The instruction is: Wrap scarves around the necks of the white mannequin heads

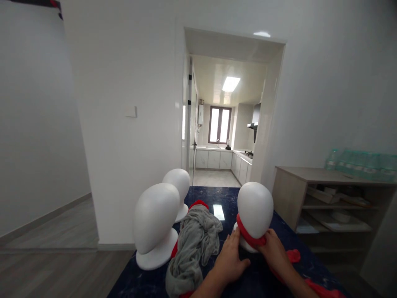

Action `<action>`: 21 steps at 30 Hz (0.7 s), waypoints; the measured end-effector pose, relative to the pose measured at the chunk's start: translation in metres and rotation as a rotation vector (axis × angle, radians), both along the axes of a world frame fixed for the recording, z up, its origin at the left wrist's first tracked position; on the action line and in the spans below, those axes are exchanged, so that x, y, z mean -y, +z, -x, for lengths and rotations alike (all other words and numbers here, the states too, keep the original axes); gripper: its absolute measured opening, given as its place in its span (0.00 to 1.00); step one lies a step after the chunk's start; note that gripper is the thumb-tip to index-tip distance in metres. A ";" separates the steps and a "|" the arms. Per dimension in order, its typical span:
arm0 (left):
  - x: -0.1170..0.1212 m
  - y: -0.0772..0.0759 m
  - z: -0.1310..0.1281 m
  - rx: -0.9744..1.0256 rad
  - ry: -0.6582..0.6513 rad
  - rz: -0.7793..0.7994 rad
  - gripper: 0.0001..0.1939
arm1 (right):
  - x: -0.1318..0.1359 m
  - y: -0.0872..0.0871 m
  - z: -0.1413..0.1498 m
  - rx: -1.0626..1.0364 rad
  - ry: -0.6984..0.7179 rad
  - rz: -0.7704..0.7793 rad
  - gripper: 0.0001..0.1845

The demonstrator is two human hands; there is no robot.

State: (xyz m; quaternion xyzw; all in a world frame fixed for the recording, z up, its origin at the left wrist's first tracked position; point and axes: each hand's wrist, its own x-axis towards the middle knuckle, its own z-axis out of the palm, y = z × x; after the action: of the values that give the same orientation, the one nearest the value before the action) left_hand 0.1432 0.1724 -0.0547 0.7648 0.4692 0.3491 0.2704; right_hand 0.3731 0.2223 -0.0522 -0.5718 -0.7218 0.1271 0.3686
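Note:
A white mannequin head stands on the dark blue marbled table, with a red scarf wrapped around its neck. My right hand is closed on the scarf at the neck's right side; its fingertips are partly hidden. From there the red cloth trails down to the right over the table, behind my wrist. My left hand lies against the left of the neck, fingers stretched out and thumb apart, fingertips touching near the scarf. A crumpled grey scarf rests left of my hands, with red cloth showing under it.
Two more white mannequin heads, a near one and a far one, stand at the table's left. The table reaches towards a kitchen doorway. A wooden shelf unit with several water bottles on top is at right.

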 end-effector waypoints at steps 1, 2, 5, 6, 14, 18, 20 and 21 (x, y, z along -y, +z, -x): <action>0.001 0.000 0.000 -0.011 0.006 0.008 0.61 | -0.005 0.003 -0.001 0.024 0.001 -0.006 0.14; 0.002 0.001 0.000 -0.025 0.014 0.018 0.59 | -0.011 0.007 -0.003 0.049 -0.003 -0.020 0.13; 0.004 0.001 0.000 -0.065 0.041 0.052 0.55 | -0.034 0.017 -0.015 0.159 -0.070 -0.100 0.15; 0.005 0.001 0.000 -0.075 0.049 0.063 0.54 | -0.043 0.020 -0.020 0.202 -0.107 -0.126 0.15; 0.008 -0.007 -0.001 -0.090 0.075 0.071 0.46 | -0.124 0.027 -0.057 0.307 -0.309 -0.180 0.16; 0.005 -0.015 -0.001 -0.071 0.067 0.050 0.43 | -0.159 0.024 -0.057 0.313 -0.334 -0.172 0.18; 0.005 -0.017 -0.001 -0.055 0.064 0.033 0.41 | -0.174 0.020 -0.053 0.313 -0.335 -0.167 0.17; 0.005 -0.017 -0.001 -0.046 0.061 0.024 0.40 | -0.180 0.018 -0.051 0.313 -0.335 -0.163 0.17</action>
State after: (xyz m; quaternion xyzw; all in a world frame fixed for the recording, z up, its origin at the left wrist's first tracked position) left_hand 0.1444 0.1675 -0.0718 0.7547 0.5025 0.3338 0.2577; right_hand 0.4238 0.4019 -0.0339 -0.6647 -0.6730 -0.0848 0.3133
